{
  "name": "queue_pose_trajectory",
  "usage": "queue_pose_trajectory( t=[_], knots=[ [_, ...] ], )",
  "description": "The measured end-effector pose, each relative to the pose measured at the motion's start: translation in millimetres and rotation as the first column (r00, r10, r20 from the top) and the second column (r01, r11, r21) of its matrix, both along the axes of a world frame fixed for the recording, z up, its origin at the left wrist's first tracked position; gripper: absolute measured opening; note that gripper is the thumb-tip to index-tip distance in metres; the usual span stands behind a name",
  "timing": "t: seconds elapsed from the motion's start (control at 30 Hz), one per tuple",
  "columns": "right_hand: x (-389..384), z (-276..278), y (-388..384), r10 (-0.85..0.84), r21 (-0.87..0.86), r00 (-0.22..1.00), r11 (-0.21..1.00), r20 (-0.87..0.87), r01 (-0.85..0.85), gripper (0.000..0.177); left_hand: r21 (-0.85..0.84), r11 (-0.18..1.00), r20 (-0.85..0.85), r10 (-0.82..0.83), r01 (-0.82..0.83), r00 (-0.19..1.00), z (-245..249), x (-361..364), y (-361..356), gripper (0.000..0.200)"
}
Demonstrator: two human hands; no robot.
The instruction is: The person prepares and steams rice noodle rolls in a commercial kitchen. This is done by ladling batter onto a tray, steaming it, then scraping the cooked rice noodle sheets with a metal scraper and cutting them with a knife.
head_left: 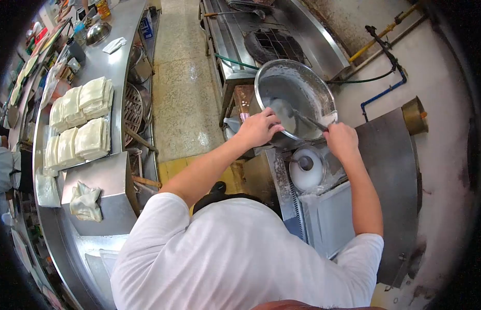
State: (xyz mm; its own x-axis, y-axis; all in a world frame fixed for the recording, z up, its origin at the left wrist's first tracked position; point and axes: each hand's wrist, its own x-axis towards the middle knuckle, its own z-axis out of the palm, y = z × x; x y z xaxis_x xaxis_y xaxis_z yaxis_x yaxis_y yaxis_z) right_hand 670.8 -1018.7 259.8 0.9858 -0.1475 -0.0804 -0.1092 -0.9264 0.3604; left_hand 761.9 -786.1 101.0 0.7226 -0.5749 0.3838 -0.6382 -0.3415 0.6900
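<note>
Left hand (259, 129): curled over the rim of our metal bowl (311, 85)
Right hand (342, 139): we're pinching the metal utensil (311, 121) by its handle
Liquid (283, 111): kinda whitish, inside the bowl

The mixing bowl (302, 85) at upper centre is streaked white over silver-grey; the upper-right pipe (360, 52) is coloured yellow.

Bright, fairly even light puts glare on the steel counter (128, 31) and a sheen on the floor (183, 93). Lens distortion curves the edges; all 4 corners are black, and the far left looks soft.
</note>
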Motion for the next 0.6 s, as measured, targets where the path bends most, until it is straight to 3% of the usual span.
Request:
queue_pose_trajectory(
  t=[0.23, 0.4, 0.53, 0.6],
  knots=[
    [-31.3, 66.1, 16.0, 0.001, 0.116, 0.985, 0.993, -0.171, 0.019, 0.022, -0.103, 0.994, -0.004, 0.036, -0.036, 0.999, -6.6, -5.0, -8.0, 0.025],
    [-35.0, 10.7, 24.8, -0.008, 0.202, 0.997, 0.979, -0.075, 0.023, 0.021, -0.094, 0.994, -0.077, 0.041, -0.049, 0.996, 1.7, -8.4, -8.2, 0.022],
    [-30.1, -50.3, 6.2, -0.037, 0.115, 0.999, 0.993, 0.033, 0.033, 0.023, -0.092, 0.994, -0.032, 0.063, -0.066, 0.997, 3.0, -11.1, -6.3, 0.023],
    [-29.1, -47.7, -10.3, -0.04, 0.082, 0.996, 0.996, 0.074, 0.034, 0.026, -0.079, 0.995, -0.024, 0.065, -0.067, 0.998, 2.4, -11.9, -5.1, 0.023]
  ],
)
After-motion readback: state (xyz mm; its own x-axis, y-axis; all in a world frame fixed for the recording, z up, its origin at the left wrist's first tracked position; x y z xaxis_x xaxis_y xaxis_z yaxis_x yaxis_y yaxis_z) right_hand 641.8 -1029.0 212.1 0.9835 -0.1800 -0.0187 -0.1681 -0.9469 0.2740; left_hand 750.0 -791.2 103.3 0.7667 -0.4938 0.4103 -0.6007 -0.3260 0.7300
